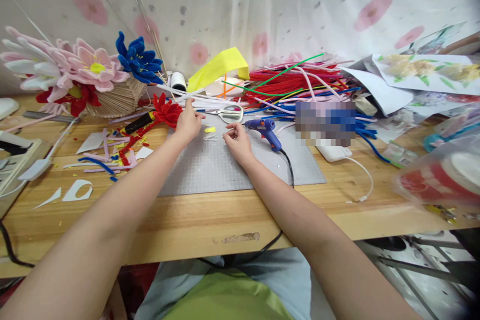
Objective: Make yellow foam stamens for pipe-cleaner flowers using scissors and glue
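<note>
My left hand (pixel 190 121) is over the back left of the grey cutting mat, beside a red fuzzy flower (pixel 167 110). Its fingers are apart, one stretched toward the white pipe cleaners (pixel 176 94), and I see nothing held. Over the middle of the mat (pixel 213 175), my right hand (pixel 239 142) has its fingers curled in toward the thumb; whatever may be between them is too small to make out. Between the hands lie a small yellow piece (pixel 210 130) and some thin white bits (pixel 210 137). Scissors (pixel 229 114) rest just behind, and a blue glue gun (pixel 265 131) is right of my right hand.
Fuzzy flowers (pixel 95 65) stand in a woven holder (pixel 116 97) at left, above scattered pipe-cleaner scraps (pixel 101 157). Bundled red pipe cleaners (pixel 285 82) and yellow sheet (pixel 221 67) are behind. The glue gun's black cord (pixel 289 165) crosses the table's front edge. A bagged cup (pixel 446 175) stands right.
</note>
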{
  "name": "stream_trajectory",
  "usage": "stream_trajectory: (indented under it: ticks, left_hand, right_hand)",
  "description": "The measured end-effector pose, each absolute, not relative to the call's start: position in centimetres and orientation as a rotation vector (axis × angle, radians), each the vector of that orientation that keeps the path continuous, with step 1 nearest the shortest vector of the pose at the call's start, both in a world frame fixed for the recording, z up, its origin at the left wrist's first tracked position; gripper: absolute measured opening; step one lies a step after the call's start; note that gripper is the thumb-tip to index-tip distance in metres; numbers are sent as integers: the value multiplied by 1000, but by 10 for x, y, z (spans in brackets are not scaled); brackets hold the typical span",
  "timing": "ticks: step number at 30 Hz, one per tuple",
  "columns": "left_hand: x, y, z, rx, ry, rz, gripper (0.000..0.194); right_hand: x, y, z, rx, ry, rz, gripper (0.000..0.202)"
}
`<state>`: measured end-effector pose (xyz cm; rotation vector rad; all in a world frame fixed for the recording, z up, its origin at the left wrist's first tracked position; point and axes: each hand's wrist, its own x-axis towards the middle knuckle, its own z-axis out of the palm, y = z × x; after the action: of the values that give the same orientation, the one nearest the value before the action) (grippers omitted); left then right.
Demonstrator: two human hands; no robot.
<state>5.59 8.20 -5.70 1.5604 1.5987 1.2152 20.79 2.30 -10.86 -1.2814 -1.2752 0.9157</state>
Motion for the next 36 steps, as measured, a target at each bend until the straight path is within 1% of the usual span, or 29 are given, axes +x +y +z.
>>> stream_trajectory:
  ticks: [3,8,13,16,20,25,33,36]
  left_hand:
    - [47,62,-61,1653,1564,1245,55]
    - [29,32,-83,1691,1603,1272,30]
    - [16,21,-103,1552,1559,1382,20]
    - [13,19,-104,1477,1494,1422,23]
    - [9,15,-99,1531,1540,1404,31]
    - [7,16,-102,1713,1542,1550,50]
    - [6,24,-115,1813,1537,1616,50]
    - [6,26,-116,1794,1566,1613,49]
  right_hand:
    - [208,23,-111,-1268,-1285,925,19]
    - [208,25,-112,-1266,-1337,921,8]
    - [208,25,-111,-1328,-1309,833,8]
    - [207,24,-108,-1379,-1334,794,12]
    - [205,33,-98,-1441,-1436,852,20]
    - [203,63,-85,-1607,-1548,811,25]
    - [191,86,-98,-1675,-1673,758,38]
    - [190,89,-101,-1694,-1660,733,36]
